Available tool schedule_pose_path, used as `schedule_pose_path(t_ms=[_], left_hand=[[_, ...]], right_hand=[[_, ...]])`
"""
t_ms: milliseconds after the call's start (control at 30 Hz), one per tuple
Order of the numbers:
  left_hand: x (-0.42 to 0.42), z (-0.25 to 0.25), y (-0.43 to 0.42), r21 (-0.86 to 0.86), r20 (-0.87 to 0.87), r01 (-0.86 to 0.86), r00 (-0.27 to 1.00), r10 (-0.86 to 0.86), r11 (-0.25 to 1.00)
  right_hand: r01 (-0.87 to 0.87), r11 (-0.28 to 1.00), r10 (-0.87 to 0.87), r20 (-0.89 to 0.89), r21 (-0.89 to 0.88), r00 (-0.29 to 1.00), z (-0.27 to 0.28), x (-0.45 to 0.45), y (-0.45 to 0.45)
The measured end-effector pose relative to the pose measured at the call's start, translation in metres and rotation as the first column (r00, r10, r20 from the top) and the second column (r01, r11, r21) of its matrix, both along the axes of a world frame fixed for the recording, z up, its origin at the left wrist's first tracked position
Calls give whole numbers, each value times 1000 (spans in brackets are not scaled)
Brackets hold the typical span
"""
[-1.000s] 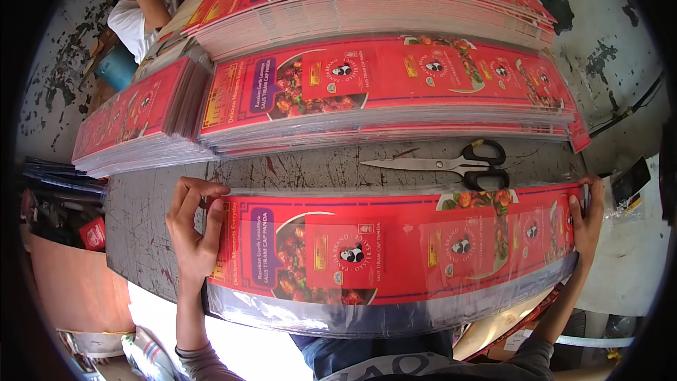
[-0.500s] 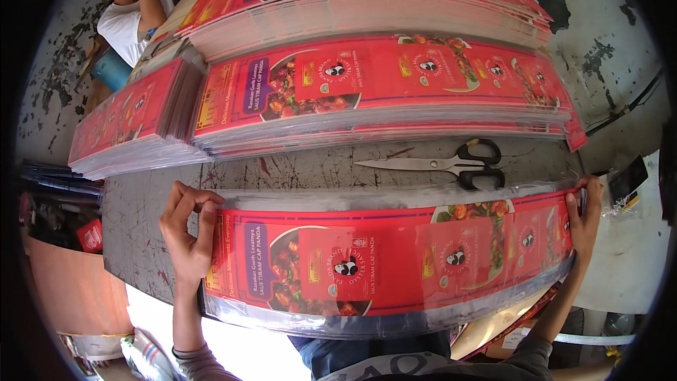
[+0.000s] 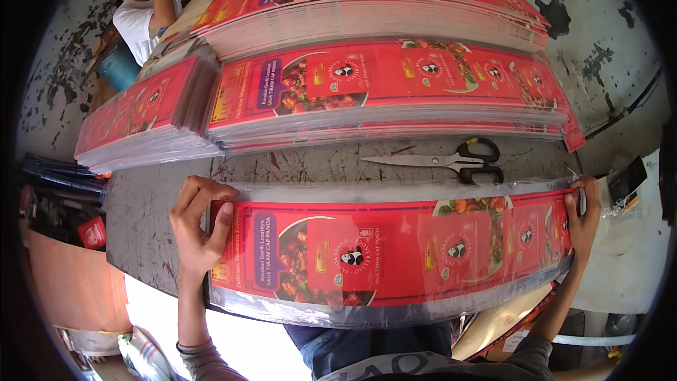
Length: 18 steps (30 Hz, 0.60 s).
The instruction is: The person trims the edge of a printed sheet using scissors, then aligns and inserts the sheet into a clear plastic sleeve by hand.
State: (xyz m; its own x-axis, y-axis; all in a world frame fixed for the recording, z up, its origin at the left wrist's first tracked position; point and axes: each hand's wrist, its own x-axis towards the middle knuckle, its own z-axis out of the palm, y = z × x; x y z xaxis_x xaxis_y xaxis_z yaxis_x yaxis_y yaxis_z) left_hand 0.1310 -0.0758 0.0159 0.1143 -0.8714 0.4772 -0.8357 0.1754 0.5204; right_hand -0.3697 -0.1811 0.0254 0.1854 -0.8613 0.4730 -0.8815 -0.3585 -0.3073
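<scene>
A long red printed banner (image 3: pixel 405 257) in a clear plastic sleeve lies across the front of the table, close to my body. It shows a panda logo and pictures of food. My left hand (image 3: pixel 202 226) grips its left end, fingers curled over the far corner and thumb at the near side. At the right end, my right hand (image 3: pixel 584 215) is closed around the edge, with the fingers partly hidden. Whether more banners lie beneath is hard to make out. Just beyond the banner rest black-handled scissors (image 3: pixel 451 161), blades pointing left.
Stacks of similar sleeved banners stand behind: a long middle stack (image 3: pixel 388 77), a far stack (image 3: pixel 381 10) and a left stack (image 3: pixel 144 109). A person in a white shirt (image 3: pixel 137 28) sits at the far left beside a blue container (image 3: pixel 116 70). The grey tabletop (image 3: pixel 151 204) is scratched.
The view has shifted slightly, so the stacks and the banner's left end appear further right. My left hand's thumb and fingers have moved a little at the corner. Both hands remain at the banner's ends.
</scene>
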Motion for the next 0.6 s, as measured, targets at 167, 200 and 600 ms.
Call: schedule_pose_path(t_ms=[167,200,600], left_hand=[[0,3,1,-2,47,17,999,-16,1000],[-1,2,0,-2,47,17,999,-17,1000],[-3,-6,-1,12,-112,-103,988,104,995]], right_hand=[[-10,1000,10,-4,-3,1000,-1,-1,0],[-10,1000,10,-4,-2,1000,-1,-2,0],[-33,999,33,35,15,999,-9,-13,-5]])
